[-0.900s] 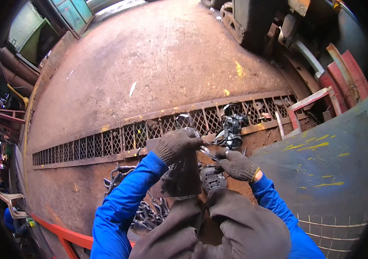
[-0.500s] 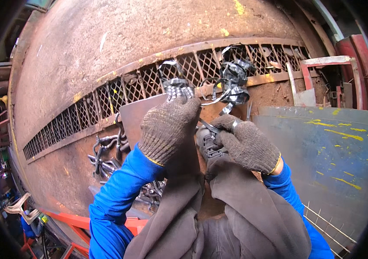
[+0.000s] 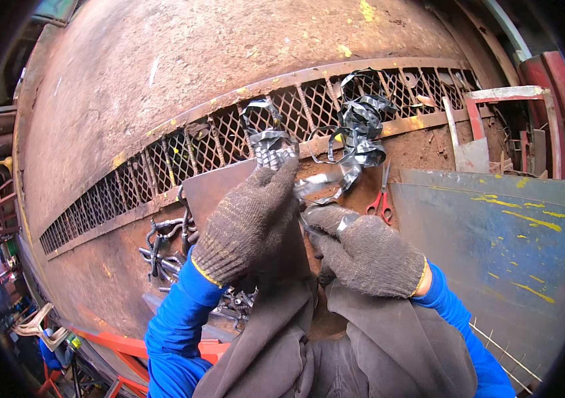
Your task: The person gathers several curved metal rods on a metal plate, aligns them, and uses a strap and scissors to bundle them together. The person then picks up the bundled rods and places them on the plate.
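A shiny strip (image 3: 317, 182) stretches across the middle of the scene, just beyond and between the two gloved hands. It is flat, thin and silvery grey, creased along its length, with bright glints where it twists. Its far right part runs into a loose tangle (image 3: 365, 123) of similar strips, dark and glossy in the folds and pale on the lit edges, crumpled into loops that lie across the near edge of the rusty grate (image 3: 219, 142). Farther left, just past the left hand's fingertips, sits a silvery bundle (image 3: 276, 151) crossed by dark lines in a chequered pattern, with a dark loop rising from its far side.

The left hand (image 3: 246, 219), in a grey-brown knitted glove, is bent with its fingers together, their tips at the near side of the bundle; the glove hides whether they clasp anything. The right hand (image 3: 375, 255), gloved alike, is curled closed, a silvery piece of the strip showing across its fingers.

Beneath the left hand lies a flat brown plate (image 3: 208, 192). Red-handled scissors (image 3: 384, 188) rest on the ground just beyond the right hand. Dark, bent tube-like pieces (image 3: 169, 249) lie to the left, and a grey-blue sheet (image 3: 488, 232) with yellow streaks to the right.
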Tool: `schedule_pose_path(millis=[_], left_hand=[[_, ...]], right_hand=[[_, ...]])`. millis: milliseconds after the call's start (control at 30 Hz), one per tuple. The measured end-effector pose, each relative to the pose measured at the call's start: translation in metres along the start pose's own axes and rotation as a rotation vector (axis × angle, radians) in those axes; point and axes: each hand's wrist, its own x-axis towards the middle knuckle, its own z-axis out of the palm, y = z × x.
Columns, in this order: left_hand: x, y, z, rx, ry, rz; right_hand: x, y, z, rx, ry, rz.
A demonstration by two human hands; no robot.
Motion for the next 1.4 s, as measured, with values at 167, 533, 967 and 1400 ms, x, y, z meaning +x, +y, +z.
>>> schedule_pose_path(millis=[167,533,967,1400], left_hand=[[0.004,0.013,0.001,0.211,-0.020,-0.017],[0.000,0.010,0.005,0.270,0.025,0.136],[0.002,0.003,0.020,0.171,0.227,0.125],[0.007,-0.002,0.006,-0.008,0.119,-0.002]], right_hand=[[-0.001,0.000,0.000,-0.015,0.060,-0.046],[0.000,-0.004,-0.015,-0.106,0.121,-0.009],[-0.022,-0.037,-0.061,0.586,0.332,-0.102],[0.002,0.041,-0.064,-0.483,1.373,-0.187]])
